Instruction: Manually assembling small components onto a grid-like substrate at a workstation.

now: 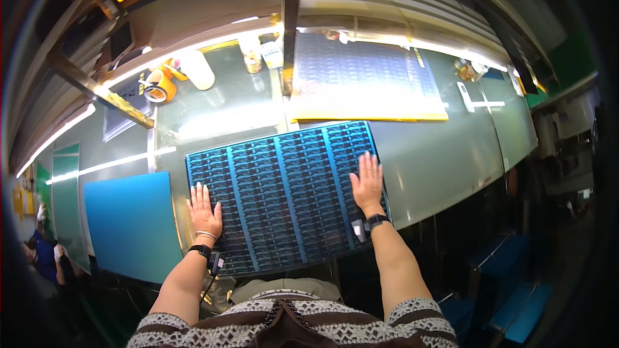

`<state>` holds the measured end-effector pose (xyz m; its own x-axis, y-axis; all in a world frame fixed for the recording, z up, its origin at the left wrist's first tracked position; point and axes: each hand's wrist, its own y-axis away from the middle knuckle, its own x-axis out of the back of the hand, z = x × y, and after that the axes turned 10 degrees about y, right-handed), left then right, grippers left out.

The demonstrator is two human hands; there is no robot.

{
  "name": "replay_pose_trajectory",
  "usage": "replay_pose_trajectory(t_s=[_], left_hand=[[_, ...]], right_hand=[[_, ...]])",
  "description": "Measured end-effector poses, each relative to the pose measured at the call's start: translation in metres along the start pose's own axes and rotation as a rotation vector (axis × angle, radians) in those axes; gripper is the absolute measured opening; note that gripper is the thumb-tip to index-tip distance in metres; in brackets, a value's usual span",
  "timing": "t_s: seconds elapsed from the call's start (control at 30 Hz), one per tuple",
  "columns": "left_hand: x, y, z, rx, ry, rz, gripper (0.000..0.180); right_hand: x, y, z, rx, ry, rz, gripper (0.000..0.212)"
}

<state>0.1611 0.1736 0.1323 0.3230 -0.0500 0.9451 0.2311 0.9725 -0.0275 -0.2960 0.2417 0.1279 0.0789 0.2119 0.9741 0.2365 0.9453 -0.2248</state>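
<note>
Blue patterned sheet (290,200) flat on worktop (432,161). Left hand (205,214) flat, fingers extended, on sheet's left edge. Right hand (368,187) likewise spread flat, near sheet's right edge. Plain blue panel (132,225) left of sheet; yellow-edged panel (367,80) beyond sheet.

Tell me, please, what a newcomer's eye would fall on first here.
Probably the large blue-patterned dark sheet at the centre, with the left hand and right hand flat near its opposite edges. Next may come the plain blue sheet to its left. Farther back, at upper left, an orange roll sits near a white container.
</note>
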Motion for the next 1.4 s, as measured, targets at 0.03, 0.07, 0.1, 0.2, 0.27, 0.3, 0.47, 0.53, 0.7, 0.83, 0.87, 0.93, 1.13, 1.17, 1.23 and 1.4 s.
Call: replay_pose_trajectory(t_s=[0.03, 0.07, 0.1, 0.2, 0.27, 0.3, 0.47, 0.53, 0.7, 0.83, 0.87, 0.93, 1.13, 1.17, 1.23, 1.4], left_hand=[[0.003, 0.0, 0.001, 0.011, 0.0, -0.019, 0.062], [0.004, 0.0, -0.002, 0.033, -0.009, -0.012, 0.062], [0.002, 0.002, -0.003, 0.014, 0.002, -0.005, 0.062], [0.003, 0.003, -0.006, -0.001, 0.016, 0.012, 0.063], [0.002, 0.003, -0.006, -0.02, 0.017, 0.031, 0.063], [0.002, 0.002, -0.005, -0.014, 0.019, 0.025, 0.063], [0.002, 0.0, -0.006, -0.012, 0.009, 0.023, 0.063], [0.005, 0.0, -0.005, -0.007, -0.009, 0.024, 0.063], [0.003, -0.002, -0.003, 0.015, 0.001, -0.004, 0.064], [0.001, -0.001, -0.006, 0.01, 0.025, 0.019, 0.063], [0.004, -0.003, -0.003, 0.006, 0.032, 0.029, 0.061], [0.011, -0.013, 0.006, -0.029, 0.073, 0.071, 0.055], [-0.001, -0.067, 0.023, -0.055, 0.13, 0.134, 0.059], [-0.006, -0.076, 0.02, -0.029, 0.133, 0.162, 0.059], [-0.01, -0.089, 0.007, 0.032, 0.068, 0.202, 0.061], [-0.017, -0.093, -0.011, 0.19, 0.015, 0.199, 0.066]], right_hand=[[-0.002, 0.003, 0.003, -0.013, -0.023, -0.009, 0.062], [-0.005, 0.006, 0.002, -0.019, -0.029, -0.02, 0.061], [-0.003, 0.011, 0.001, -0.029, -0.025, -0.029, 0.06], [-0.006, 0.009, 0.0, -0.009, -0.022, -0.02, 0.058], [-0.006, 0.01, 0.001, 0.003, -0.028, -0.009, 0.057], [-0.006, 0.009, 0.0, 0.007, -0.026, -0.016, 0.057], [0.012, 0.023, -0.051, 0.158, -0.101, -0.141, 0.058], [0.03, 0.037, -0.083, 0.292, -0.2, -0.217, 0.059], [0.055, 0.07, -0.124, 0.544, -0.425, -0.311, 0.054], [0.057, 0.042, -0.111, 0.47, -0.369, -0.292, 0.05], [0.053, 0.03, -0.103, 0.443, -0.319, -0.259, 0.05], [0.049, 0.004, -0.094, 0.411, -0.25, -0.187, 0.048], [0.038, -0.07, -0.133, 0.527, -0.263, -0.066, 0.042], [0.029, -0.077, -0.143, 0.545, -0.27, -0.064, 0.042], [0.02, -0.09, -0.164, 0.554, -0.27, -0.074, 0.044], [0.001, -0.109, -0.189, 0.521, -0.212, -0.144, 0.052]])
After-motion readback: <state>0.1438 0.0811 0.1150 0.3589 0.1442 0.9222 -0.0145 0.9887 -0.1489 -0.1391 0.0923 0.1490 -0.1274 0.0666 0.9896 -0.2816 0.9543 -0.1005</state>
